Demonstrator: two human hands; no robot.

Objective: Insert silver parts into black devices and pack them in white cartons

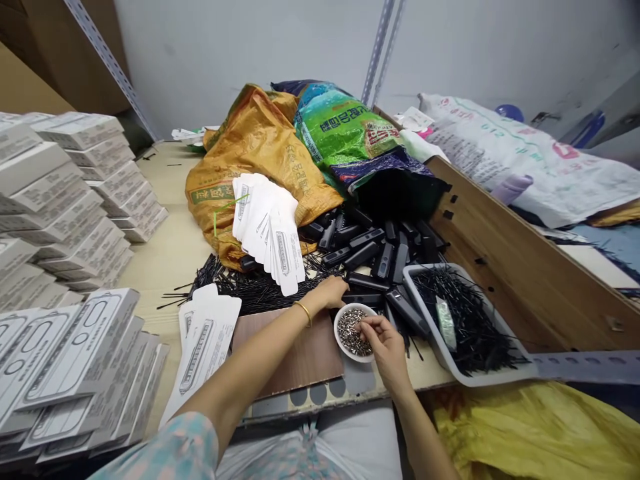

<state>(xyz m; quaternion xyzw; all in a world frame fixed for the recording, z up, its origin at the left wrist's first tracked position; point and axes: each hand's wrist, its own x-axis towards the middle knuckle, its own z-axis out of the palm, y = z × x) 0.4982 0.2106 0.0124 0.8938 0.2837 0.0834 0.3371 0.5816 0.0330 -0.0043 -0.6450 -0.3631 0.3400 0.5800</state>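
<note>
My left hand [331, 292] reaches over the brown board [290, 353] to the near edge of a heap of black plastic cases [383, 260]. Its fingers curl at the end of one black case [364, 299]; the fingertips are partly hidden. A white bowl [341, 341] full of small shiny metal pieces [354, 327] stands at the board's right edge. Inside the bowl, the thumb and fingers of my right hand [385, 343] are pinched together at the metal pieces. Thin black sticks [255, 290] lie behind the board, beside my left hand.
Stacked white boxes [80, 360] fill the left side. Printed cards [207, 340] lie left of the board, more cards [273, 233] on an orange sack [255, 147]. A green sack [345, 127] stands behind the cases. Right are a tub [413, 293] of black sticks and a wooden side board [525, 267].
</note>
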